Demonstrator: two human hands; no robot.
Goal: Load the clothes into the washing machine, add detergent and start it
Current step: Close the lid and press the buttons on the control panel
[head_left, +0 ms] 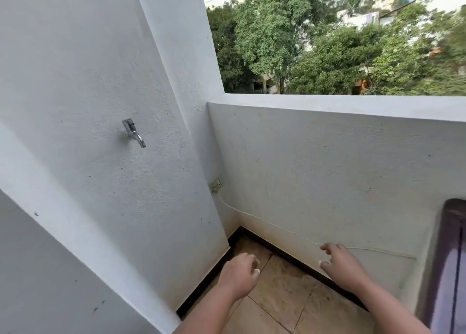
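I stand on a balcony facing its corner. My left hand [239, 275] hangs over the tiled floor with loosely curled fingers and holds nothing. My right hand [340, 263] is raised in front of the low wall, fingers loosely bent, also holding nothing. At the right edge only a dark, rounded purple-grey edge of the washing machine [451, 270] shows; I cannot make out its lid or controls. No clothes or detergent are in view.
A metal tap [133, 133] sticks out of the left wall. A wall socket [216, 184] sits in the corner, with a thin white cord [277, 226] running along the parapet wall [327, 169] toward the machine. Beige floor tiles [290, 296] lie below; trees beyond.
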